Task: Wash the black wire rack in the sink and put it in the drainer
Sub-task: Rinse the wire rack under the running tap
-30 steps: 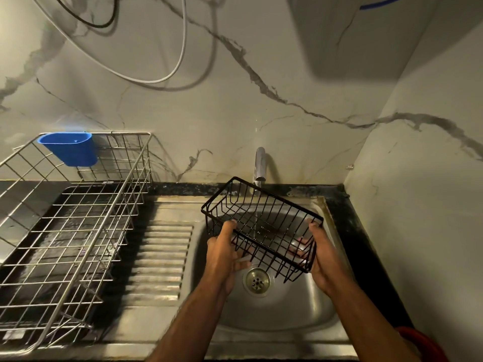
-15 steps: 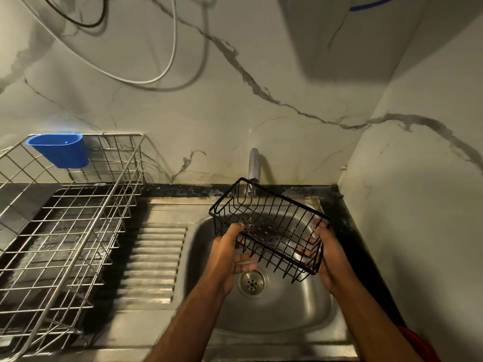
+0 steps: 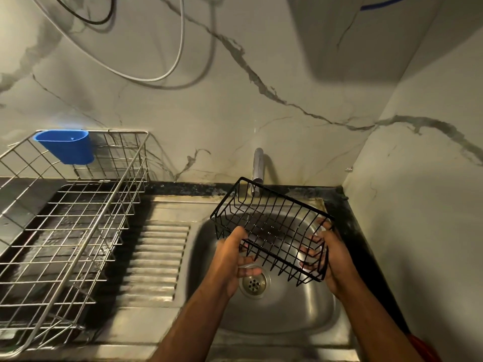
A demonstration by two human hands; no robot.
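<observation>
The black wire rack, a small open basket, is held tilted above the steel sink, just below the tap. My left hand grips its near left edge, thumb on the rim and fingers underneath. My right hand grips its right end, fingers curled through the wires. A thin stream of water seems to fall from the tap into the rack. The silver wire drainer stands on the counter to the left.
A blue plastic cup hangs on the drainer's back rim. The ribbed draining board lies between drainer and sink. The drain sits under the rack. Marble walls close in behind and on the right. Cables hang on the wall above.
The rack has stayed under the tap in both hands, shifting only slightly as the view moved. My right hand's fingers have come further through the wires.
</observation>
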